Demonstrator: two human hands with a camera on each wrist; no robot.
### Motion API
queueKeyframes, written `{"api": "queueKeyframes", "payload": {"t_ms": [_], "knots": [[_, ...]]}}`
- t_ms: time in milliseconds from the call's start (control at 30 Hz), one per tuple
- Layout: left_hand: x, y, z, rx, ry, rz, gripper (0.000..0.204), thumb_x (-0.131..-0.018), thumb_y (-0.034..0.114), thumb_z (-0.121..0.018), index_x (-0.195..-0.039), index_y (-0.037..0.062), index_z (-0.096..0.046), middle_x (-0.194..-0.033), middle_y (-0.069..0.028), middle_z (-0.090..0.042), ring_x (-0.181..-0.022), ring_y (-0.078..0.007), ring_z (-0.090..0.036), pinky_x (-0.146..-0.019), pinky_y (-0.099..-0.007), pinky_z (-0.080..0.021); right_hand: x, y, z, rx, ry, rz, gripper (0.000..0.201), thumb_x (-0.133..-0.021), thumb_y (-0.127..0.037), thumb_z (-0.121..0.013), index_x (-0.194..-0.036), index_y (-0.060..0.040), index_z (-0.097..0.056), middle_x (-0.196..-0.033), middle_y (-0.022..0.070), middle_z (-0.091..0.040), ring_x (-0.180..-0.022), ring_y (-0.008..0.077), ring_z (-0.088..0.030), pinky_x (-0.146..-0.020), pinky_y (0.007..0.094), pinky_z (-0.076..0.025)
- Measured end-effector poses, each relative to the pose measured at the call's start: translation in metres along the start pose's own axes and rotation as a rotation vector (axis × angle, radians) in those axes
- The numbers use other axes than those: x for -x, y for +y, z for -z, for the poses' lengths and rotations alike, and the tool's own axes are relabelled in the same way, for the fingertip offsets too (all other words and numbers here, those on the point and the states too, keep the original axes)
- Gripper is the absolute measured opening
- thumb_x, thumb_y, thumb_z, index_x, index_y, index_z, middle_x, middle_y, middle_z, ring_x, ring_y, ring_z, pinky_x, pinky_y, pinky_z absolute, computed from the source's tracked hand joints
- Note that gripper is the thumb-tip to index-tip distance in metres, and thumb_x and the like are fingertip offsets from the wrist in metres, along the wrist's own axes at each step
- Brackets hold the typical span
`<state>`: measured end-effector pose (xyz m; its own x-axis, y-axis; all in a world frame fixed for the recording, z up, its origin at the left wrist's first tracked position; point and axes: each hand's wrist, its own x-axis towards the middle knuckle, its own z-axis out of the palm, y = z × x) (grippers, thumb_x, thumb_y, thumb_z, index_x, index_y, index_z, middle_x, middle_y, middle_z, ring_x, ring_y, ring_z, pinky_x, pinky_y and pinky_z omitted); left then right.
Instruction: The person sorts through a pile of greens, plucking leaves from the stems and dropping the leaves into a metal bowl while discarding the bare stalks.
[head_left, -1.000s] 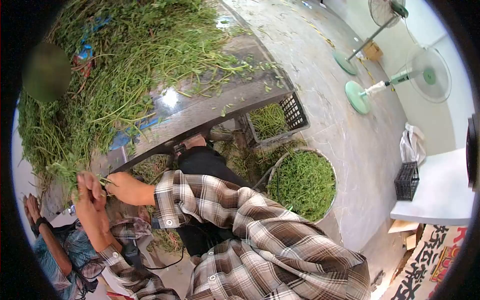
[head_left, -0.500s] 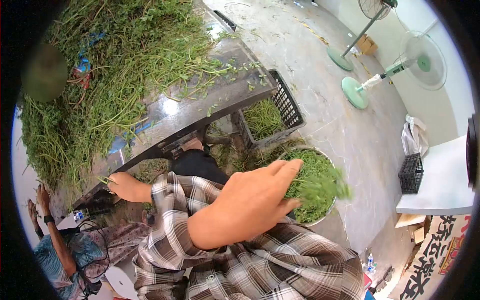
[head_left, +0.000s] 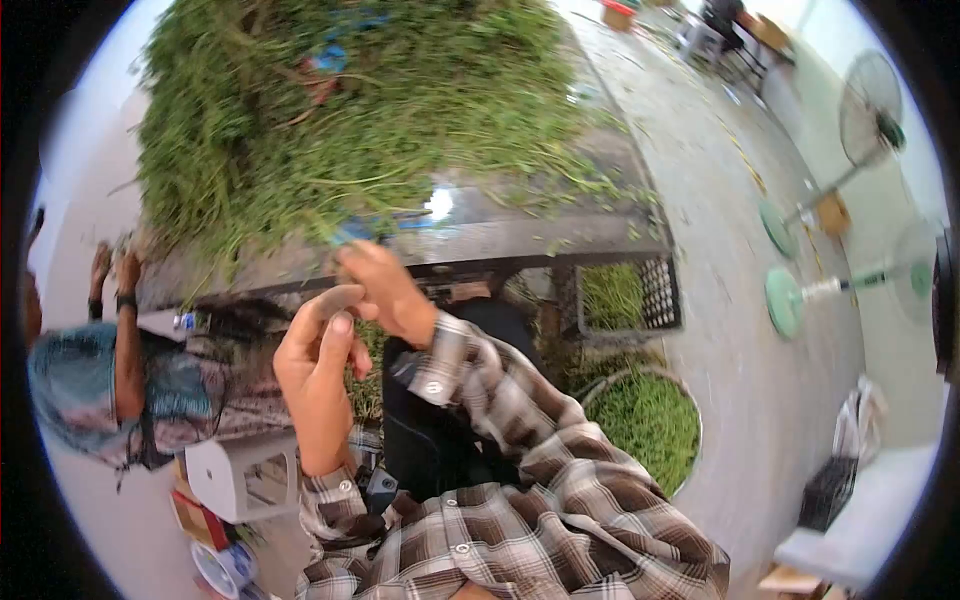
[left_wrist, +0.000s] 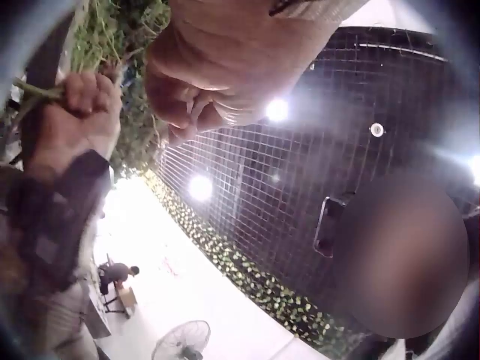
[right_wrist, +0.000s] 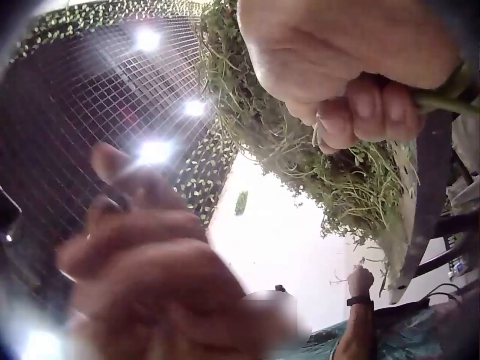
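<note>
A big heap of leafy green stems (head_left: 380,120) covers the dark table (head_left: 500,243) in the head view. At its near edge my right hand (head_left: 390,292) curls its fingers round a thick green stem (right_wrist: 444,103), which sticks out of the fist in the right wrist view. Just beside and nearer my body is my left hand (head_left: 315,370), thumb raised and fingers loosely bent, with nothing seen in it. The left wrist view also has the right hand with the stem (left_wrist: 37,90) at its left side.
A round tub of leafy tops (head_left: 645,420) stands on the floor to my right. Beyond it, under the table's corner, a black crate (head_left: 662,298) holds bare stems. Another person (head_left: 130,390) works at the table on the left, near a white stool (head_left: 215,480). Standing fans (head_left: 785,300) occupy the right.
My left hand went from beside the right hand to over the tub, dropped leafy tops there, and came back empty beside the right hand. The head view has swung left.
</note>
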<state>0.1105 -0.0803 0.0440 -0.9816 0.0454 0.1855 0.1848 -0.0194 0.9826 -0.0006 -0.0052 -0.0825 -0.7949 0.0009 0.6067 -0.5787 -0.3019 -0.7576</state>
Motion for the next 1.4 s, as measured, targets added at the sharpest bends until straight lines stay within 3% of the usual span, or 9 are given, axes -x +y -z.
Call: {"api": "queueKeyframes", "payload": {"t_ms": [33, 100, 567, 633, 800, 933, 1067, 1133, 1400], "knots": [[-0.001, -0.007, 0.008, 0.01, 0.039, 0.007, 0.023, -0.089, 0.013, -0.052, -0.106, -0.0025, -0.057, -0.089, -0.0067, -0.061, -0.054, -0.005, -0.045, -0.046, -0.0184, -0.034, -0.003, -0.036, -0.002, -0.56, 0.025, -0.59, 0.026, -0.094, -0.027, -0.041, -0.093, -0.0029, -0.05, -0.063, 0.0035, -0.046, -0.05, 0.013, -0.041, -0.046, 0.0263, -0.034], [-0.005, -0.025, 0.022, 0.026, 0.134, 0.023, 0.024, -0.089, 0.014, -0.053, -0.108, -0.0004, -0.056, -0.09, -0.0057, -0.06, -0.054, -0.004, -0.045, -0.044, -0.0175, -0.032, -0.005, -0.046, -0.001, -0.682, 0.037, -0.663, 0.026, -0.096, -0.028, -0.039, -0.089, -0.004, -0.048, -0.053, -0.0021, -0.041, -0.04, 0.0059, -0.032, -0.038, 0.0215, -0.025], [-0.008, -0.062, 0.046, -0.076, 0.179, 0.09, 0.049, -0.085, 0.025, -0.059, -0.124, 0.0023, -0.041, -0.097, -0.0052, -0.055, -0.067, -0.0074, -0.049, -0.055, -0.0195, -0.039, 0.006, -0.05, -0.013, -0.723, -0.101, -0.693, 0.03, -0.097, -0.025, -0.035, -0.105, -0.0006, -0.05, -0.069, 0.0014, -0.049, -0.057, 0.0105, -0.045, -0.052, 0.0237, -0.038], [-0.006, -0.068, 0.048, -0.102, 0.018, 0.151, 0.058, -0.081, 0.026, -0.065, -0.124, -0.0023, -0.037, -0.1, -0.0083, -0.053, -0.07, -0.0082, -0.051, -0.053, -0.0197, -0.04, 0.006, -0.05, -0.013, -0.747, -0.063, -0.714, 0.03, -0.097, -0.025, -0.036, -0.106, -0.0003, -0.05, -0.073, 0.002, -0.05, -0.06, 0.0109, -0.047, -0.055, 0.024, -0.04], [-0.006, -0.08, 0.047, -0.108, -0.006, 0.235, 0.034, -0.083, 0.017, -0.063, -0.107, -0.0033, -0.052, -0.069, -0.0005, -0.054, -0.056, -0.0065, -0.049, -0.049, -0.0205, -0.04, 0.008, -0.037, -0.012, -0.75, -0.075, -0.644, 0.03, -0.097, -0.023, -0.037, -0.108, 0.0015, -0.05, -0.084, 0.0052, -0.054, -0.072, 0.0125, -0.051, -0.062, 0.0259, -0.043], [-0.008, -0.079, 0.046, -0.093, 0.081, 0.236, 0.023, -0.085, 0.016, -0.06, -0.097, -0.003, -0.057, -0.068, -0.0001, -0.054, -0.053, -0.0057, -0.047, -0.046, -0.0208, -0.04, 0.009, -0.038, -0.017, -0.612, -0.01, -0.584, 0.032, -0.096, -0.025, -0.04, -0.111, 0.002, -0.051, -0.092, 0.0068, -0.056, -0.079, 0.0132, -0.053, -0.067, 0.0281, -0.046], [-0.01, -0.095, 0.05, -0.071, 0.147, 0.204, 0.019, -0.089, 0.016, -0.055, -0.091, -0.0025, -0.06, -0.065, 0.0003, -0.053, -0.051, -0.0051, -0.046, -0.043, -0.0211, -0.04, 0.011, -0.031, -0.018, -0.346, 0.04, -0.571, 0.034, -0.096, -0.028, -0.042, -0.108, 0.0023, -0.054, -0.089, 0.0066, -0.058, -0.081, 0.0119, -0.054, -0.068, 0.027, -0.047], [-0.011, -0.097, 0.053, -0.087, 0.143, 0.195, 0.02, -0.089, 0.017, -0.054, -0.091, -0.0024, -0.06, -0.065, 0.0002, -0.052, -0.051, -0.005, -0.046, -0.044, -0.0208, -0.04, 0.013, -0.024, -0.016, 0.226, 0.007, -0.304, 0.036, -0.096, -0.03, -0.042, -0.103, 0.0019, -0.057, -0.078, 0.0036, -0.056, -0.07, 0.0084, -0.052, -0.061, 0.0231, -0.044], [-0.027, -0.096, 0.07, 0.114, 0.369, 0.109, 0.016, -0.09, 0.016, -0.054, -0.092, 0.0014, -0.06, -0.071, -0.0002, -0.057, -0.051, -0.0028, -0.043, -0.042, -0.0176, -0.038, 0.02, -0.035, -0.028, 0.043, 0.04, -0.452, 0.033, -0.096, -0.028, -0.042, -0.088, 0.0009, -0.056, -0.062, 0.0011, -0.048, -0.052, 0.0075, -0.042, -0.047, 0.0237, -0.035]]}}
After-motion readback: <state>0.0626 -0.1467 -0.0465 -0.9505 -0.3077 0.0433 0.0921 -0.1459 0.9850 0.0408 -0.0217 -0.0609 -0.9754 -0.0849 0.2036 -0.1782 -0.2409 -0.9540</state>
